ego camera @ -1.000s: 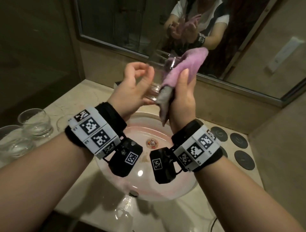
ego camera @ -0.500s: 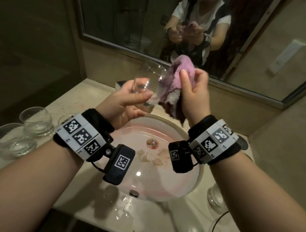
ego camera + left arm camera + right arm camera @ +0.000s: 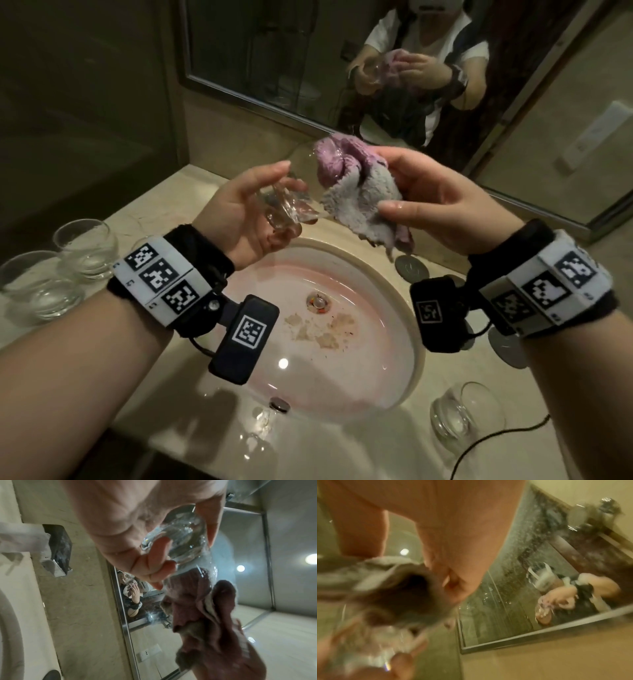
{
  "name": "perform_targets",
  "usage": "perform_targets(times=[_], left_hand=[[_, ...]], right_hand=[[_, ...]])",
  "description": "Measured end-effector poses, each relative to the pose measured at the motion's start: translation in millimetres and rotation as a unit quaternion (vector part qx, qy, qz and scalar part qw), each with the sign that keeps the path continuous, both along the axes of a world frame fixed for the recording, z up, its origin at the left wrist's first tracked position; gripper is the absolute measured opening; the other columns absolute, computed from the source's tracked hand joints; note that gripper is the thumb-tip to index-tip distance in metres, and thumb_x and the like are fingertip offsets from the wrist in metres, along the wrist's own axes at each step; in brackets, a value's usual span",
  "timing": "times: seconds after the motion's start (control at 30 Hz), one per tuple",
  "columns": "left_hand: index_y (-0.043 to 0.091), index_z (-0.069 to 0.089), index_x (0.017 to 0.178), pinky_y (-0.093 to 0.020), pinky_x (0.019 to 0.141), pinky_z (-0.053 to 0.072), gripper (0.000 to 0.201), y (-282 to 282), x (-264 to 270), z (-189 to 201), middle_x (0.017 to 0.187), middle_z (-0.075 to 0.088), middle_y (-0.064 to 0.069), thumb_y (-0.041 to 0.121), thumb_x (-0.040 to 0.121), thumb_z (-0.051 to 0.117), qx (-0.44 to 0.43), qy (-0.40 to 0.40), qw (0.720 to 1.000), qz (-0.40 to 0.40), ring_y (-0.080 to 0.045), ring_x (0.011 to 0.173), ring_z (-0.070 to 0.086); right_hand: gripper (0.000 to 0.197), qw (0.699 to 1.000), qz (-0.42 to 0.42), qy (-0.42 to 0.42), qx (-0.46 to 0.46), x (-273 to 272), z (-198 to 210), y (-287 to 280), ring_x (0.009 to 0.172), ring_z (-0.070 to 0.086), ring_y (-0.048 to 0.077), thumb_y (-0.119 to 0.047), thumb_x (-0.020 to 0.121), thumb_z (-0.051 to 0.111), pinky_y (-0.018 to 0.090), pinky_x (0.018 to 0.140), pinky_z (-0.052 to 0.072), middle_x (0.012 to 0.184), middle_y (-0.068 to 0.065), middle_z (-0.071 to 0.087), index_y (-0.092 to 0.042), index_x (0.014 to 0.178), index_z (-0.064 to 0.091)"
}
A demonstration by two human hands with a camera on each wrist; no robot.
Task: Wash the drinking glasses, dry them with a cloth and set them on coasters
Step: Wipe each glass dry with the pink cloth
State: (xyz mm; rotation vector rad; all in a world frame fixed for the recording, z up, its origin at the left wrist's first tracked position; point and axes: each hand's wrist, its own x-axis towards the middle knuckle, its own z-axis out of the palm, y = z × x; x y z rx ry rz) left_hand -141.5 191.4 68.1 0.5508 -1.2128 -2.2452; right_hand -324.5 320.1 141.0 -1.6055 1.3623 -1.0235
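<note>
Over the basin my left hand grips a clear drinking glass on its side, mouth toward the right. My right hand holds a bunched pink and grey cloth whose pink end sits inside the glass mouth. The left wrist view shows the glass base between my left fingers and the cloth beyond it. The right wrist view is blurred; the cloth and the glass show below my palm. Round grey coasters lie on the counter right of the basin.
Two glasses stand on the counter at the left. Another glass stands front right beside a black cable. The pinkish basin holds bits of residue near its drain. A mirror runs along the back wall.
Both hands have turned palm-up and moved apart a little. The glass now lies tilted in my left hand, with the cloth end pushed into its mouth.
</note>
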Motion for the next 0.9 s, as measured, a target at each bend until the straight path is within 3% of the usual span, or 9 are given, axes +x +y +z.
perform_targets(times=[0.17, 0.2, 0.27, 0.43, 0.57, 0.7, 0.77, 0.83, 0.9], left_hand=[[0.006, 0.051, 0.102, -0.016, 0.036, 0.039, 0.065, 6, -5, 4, 0.092, 0.056, -0.014, 0.044, 0.057, 0.078, 0.009, 0.051, 0.995, -0.080, -0.017, 0.055, 0.054], [0.007, 0.051, 0.098, -0.016, 0.035, 0.039, 0.064, 6, -5, 5, 0.093, 0.054, -0.014, 0.045, 0.055, 0.079, 0.007, 0.055, 0.995, -0.089, -0.016, 0.054, 0.054], [0.008, 0.051, 0.090, -0.016, 0.035, 0.039, 0.056, 5, -6, 6, 0.096, 0.053, -0.015, 0.042, 0.055, 0.079, 0.006, 0.049, 0.995, -0.092, -0.017, 0.055, 0.054], [0.007, 0.056, 0.111, -0.019, 0.042, 0.046, 0.050, 6, -1, 11, 0.106, 0.054, -0.017, 0.036, 0.070, 0.062, -0.018, 0.004, 0.995, -0.100, -0.021, 0.066, 0.057], [0.013, 0.051, 0.113, -0.027, 0.056, 0.056, 0.069, 9, -2, 12, 0.113, 0.054, -0.015, 0.045, 0.058, 0.078, 0.018, 0.032, 0.987, -0.158, -0.021, 0.086, 0.061], [0.008, 0.052, 0.084, -0.021, 0.048, 0.053, 0.050, 11, -12, 11, 0.108, 0.050, -0.016, 0.050, 0.066, 0.071, 0.022, 0.016, 0.990, -0.139, -0.020, 0.079, 0.058], [0.010, 0.056, 0.080, -0.017, 0.043, 0.050, 0.041, 13, -16, 9, 0.093, 0.058, -0.012, 0.049, 0.073, 0.064, -0.005, -0.012, 0.994, -0.113, -0.017, 0.069, 0.059], [0.006, 0.060, 0.092, -0.020, 0.045, 0.050, 0.046, 13, -20, 4, 0.084, 0.064, -0.007, 0.049, 0.076, 0.064, -0.043, -0.042, 0.994, -0.087, -0.014, 0.064, 0.062], [0.003, 0.051, 0.109, -0.025, 0.050, 0.051, 0.057, 11, -22, 1, 0.088, 0.063, -0.007, 0.045, 0.073, 0.066, -0.107, -0.078, 0.990, -0.046, -0.014, 0.065, 0.066]], right_hand=[[0.038, 0.983, 0.036, 0.176, 0.027, 14, -3, -6, 0.101, 0.056, -0.011, -0.039, 0.076, 0.061, 0.026, 0.099, 0.042, 0.104, -0.030, 0.060, -0.037, 0.112, 0.051], [0.035, 0.980, 0.047, 0.193, 0.023, 14, -4, -7, 0.104, 0.046, -0.024, -0.039, 0.076, 0.062, 0.025, 0.111, 0.025, 0.102, -0.038, 0.056, -0.040, 0.108, 0.050], [0.036, 0.973, 0.057, 0.222, 0.014, 12, -2, -8, 0.101, 0.024, -0.041, -0.038, 0.073, 0.063, 0.011, 0.107, -0.004, 0.106, -0.041, 0.047, -0.044, 0.105, 0.047], [0.058, 0.929, 0.042, 0.345, -0.123, 6, -2, -4, 0.132, 0.033, -0.006, -0.066, 0.074, 0.055, 0.048, 0.115, -0.015, 0.132, -0.022, 0.048, -0.037, 0.124, 0.050], [0.061, 0.918, 0.071, 0.358, -0.155, 13, -9, -3, 0.124, 0.036, -0.017, -0.063, 0.077, 0.054, 0.033, 0.112, -0.023, 0.125, -0.022, 0.054, -0.028, 0.127, 0.048], [0.037, 0.936, 0.037, 0.338, -0.091, 21, -20, -7, 0.115, 0.052, -0.008, -0.057, 0.072, 0.056, 0.034, 0.114, -0.021, 0.113, -0.016, 0.064, -0.044, 0.106, 0.054], [0.028, 0.970, 0.015, 0.245, 0.003, 24, -26, -7, 0.103, 0.056, -0.012, -0.056, 0.066, 0.060, 0.026, 0.116, 0.001, 0.104, -0.003, 0.070, -0.049, 0.093, 0.060], [0.018, 0.994, 0.006, 0.079, 0.081, 24, -33, -6, 0.075, 0.062, -0.005, -0.042, 0.068, 0.068, 0.020, 0.090, 0.040, 0.080, 0.005, 0.069, -0.042, 0.086, 0.068], [0.013, 0.994, -0.024, -0.045, 0.095, 22, -40, -7, 0.058, 0.059, 0.002, -0.025, 0.076, 0.061, 0.013, 0.060, 0.047, 0.067, -0.002, 0.066, -0.029, 0.081, 0.072]])
